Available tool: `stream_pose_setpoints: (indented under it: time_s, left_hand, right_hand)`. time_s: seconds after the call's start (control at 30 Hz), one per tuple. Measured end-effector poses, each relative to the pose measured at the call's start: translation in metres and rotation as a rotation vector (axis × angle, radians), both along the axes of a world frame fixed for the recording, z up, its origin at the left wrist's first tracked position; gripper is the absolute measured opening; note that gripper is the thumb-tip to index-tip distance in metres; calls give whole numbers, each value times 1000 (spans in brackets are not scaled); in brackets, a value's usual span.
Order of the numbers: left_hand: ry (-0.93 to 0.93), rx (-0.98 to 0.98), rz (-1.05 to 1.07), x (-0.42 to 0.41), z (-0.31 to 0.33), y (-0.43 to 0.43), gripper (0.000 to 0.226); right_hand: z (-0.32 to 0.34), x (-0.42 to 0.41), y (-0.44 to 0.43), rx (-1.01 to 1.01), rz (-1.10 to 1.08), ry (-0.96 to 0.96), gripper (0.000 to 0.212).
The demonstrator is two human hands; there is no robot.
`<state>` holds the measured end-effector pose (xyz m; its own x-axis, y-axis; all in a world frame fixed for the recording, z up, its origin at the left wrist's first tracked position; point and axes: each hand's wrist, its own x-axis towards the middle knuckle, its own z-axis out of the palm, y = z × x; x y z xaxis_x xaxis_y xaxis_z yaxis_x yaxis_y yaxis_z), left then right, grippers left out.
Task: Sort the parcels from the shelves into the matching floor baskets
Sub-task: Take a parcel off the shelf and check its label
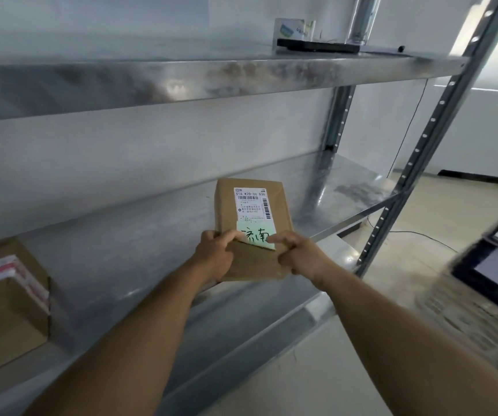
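While being held over the shelf (151, 250) edge, flat brown parcel (253, 205) is looking light and stiff; left hand (216, 255) and right hand (298, 256) are pinching its near corners, thumbs touching green note (256, 235).

Two parcels are counted: a flat parcel (225, 205) and a taped box (4, 310). Two hands are seen: left hand (216, 256), right hand (300, 259). Two shelves are shown: top shelf (181, 76), lower shelf (139, 235). One white label (250, 204) and one green note (256, 235) are counted.
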<state>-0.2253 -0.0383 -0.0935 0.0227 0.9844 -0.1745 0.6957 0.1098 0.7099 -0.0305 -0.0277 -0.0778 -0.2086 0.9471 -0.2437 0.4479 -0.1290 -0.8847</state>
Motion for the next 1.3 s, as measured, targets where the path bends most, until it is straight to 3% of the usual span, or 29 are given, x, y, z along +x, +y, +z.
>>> stream_pose_setpoints:
  time_s: [0.1, 0.33, 0.4, 0.5, 0.63, 0.97, 1.3]
  left_hand:
    - [-55, 52, 52, 1, -4, 1, 19]
    - [5, 218, 136, 4, -17, -3, 21]
    - [-13, 199, 107, 0, -20, -1, 37]
    - [-75, 153, 15, -2, -19, -1, 86]
    - [-79, 198, -10, 19, -23, 2, 92]
    - [-210, 354, -46, 197, 17, 37, 43]
    - [-160, 313, -322, 442, 22, 80, 77]
  right_hand:
    - [2, -2, -1, -26, -78, 42, 25]
    - [-13, -1, 1, 195, -28, -194, 26]
    - [-15, 4, 2, 199, -23, -194, 31]
    - [-18, 15, 2, 216, 14, -230, 53]
    - [-15, 40, 3, 308, 25, -306, 66]
    - [4, 209, 24, 448, -121, -368, 67]
    - [2, 451, 19, 409, -339, -384, 68]
